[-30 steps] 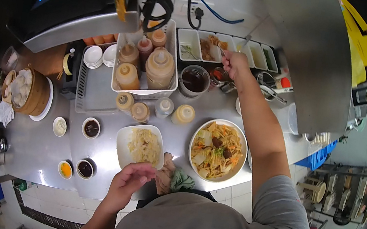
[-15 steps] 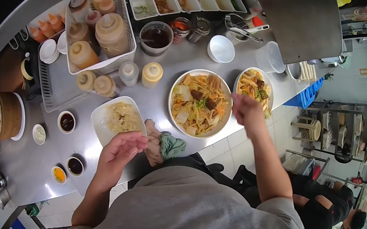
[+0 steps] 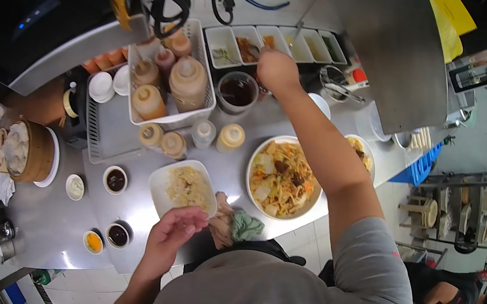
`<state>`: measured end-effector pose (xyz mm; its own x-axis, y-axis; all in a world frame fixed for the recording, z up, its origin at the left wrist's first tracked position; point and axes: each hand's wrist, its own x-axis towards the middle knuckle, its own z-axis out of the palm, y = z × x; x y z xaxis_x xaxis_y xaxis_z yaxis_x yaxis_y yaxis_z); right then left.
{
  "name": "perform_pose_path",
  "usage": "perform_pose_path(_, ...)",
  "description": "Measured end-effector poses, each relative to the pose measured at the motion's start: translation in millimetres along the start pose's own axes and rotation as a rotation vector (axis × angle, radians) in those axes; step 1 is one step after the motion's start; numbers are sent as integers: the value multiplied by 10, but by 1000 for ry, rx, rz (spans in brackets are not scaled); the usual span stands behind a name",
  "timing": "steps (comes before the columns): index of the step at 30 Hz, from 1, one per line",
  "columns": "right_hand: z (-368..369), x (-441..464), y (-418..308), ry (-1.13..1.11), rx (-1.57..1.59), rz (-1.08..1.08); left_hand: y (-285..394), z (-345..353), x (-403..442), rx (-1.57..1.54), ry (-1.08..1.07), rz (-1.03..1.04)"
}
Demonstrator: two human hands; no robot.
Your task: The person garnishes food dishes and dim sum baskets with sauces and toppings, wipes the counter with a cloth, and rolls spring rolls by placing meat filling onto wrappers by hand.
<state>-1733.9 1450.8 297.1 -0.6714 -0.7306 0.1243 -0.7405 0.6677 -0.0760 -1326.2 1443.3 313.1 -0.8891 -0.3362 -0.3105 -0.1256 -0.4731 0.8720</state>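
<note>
My right hand [image 3: 277, 73] reaches over the row of white topping containers, fingers closed around what looks like a spoon [image 3: 253, 51]. The spoon's end is at the container of brown crispy bits [image 3: 244, 48]. My left hand [image 3: 173, 235] hovers by the near edge of a white square plate [image 3: 156, 184], fingers loosely curled and apart, with nothing in them. Pale shredded food [image 3: 188, 186] lies on that plate. Under my right forearm, a large bowl of noodles with vegetables and dark meat [image 3: 282, 181] stands on the counter. A second noodle bowl [image 3: 372, 162] is partly hidden by the arm.
A white basket of sauce bottles [image 3: 166, 118] stands left of a tub of dark sauce [image 3: 237, 91]. Small sauce dishes [image 3: 116, 179] and a bamboo steamer [image 3: 37, 151] are further left. Crumpled cloths [image 3: 244, 226] lie at the counter edge. Other people [image 3: 457, 297] are at the right.
My right hand has moved from above the second noodle bowl, up and left, to the topping containers. My left hand stays by the square plate. The whole view has shifted.
</note>
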Motion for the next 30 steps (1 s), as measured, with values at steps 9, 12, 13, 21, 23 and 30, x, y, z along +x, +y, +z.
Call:
perform_pose_path(9, 752, 934, 189, -369, 325, 254, -6, -189, -131, -32, 171, -8)
perform_pose_path(12, 839, 974, 173, -223, 1223, 899, -15, -196, -96, -41, 177, 5)
perform_pose_path(13, 796, 918, 208, -206, 1282, 921, -12, -196, -78, -41, 178, 14)
perform_pose_path(21, 205, 337, 232, -106, 1513, 898, 16, -129, 3, -28, 122, 11)
perform_pose_path(23, 129, 188, 325, -80, 1607, 842, 26, -102, 11, -8, 107, 3)
perform_pose_path(30, -703, -1026, 781, -49, 1726, 639, 68, 90, 32, 56, 10, -59)
